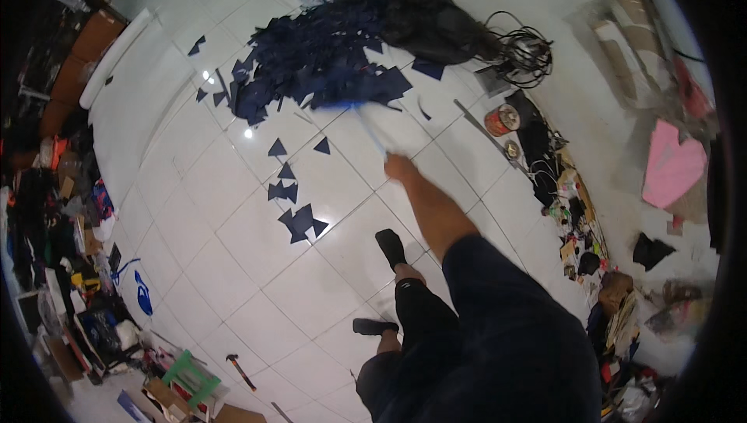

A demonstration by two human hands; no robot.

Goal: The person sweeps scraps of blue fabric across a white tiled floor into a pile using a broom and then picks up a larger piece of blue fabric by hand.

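Head view: R hand point(398, 168) clenched round blurry blue broom point(355, 106); long axis slants up-left, broom head toward far edge of tiled floor point(226, 248), by near side of navy scrap pile point(311, 57). L hand: can't tell.

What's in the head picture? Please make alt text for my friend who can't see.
A person's right grip holds what looks like a blurred blue broom at the edge of a pile of navy scraps on a white tiled floor. Loose scraps lie nearer the feet, and a hammer lies at lower left.
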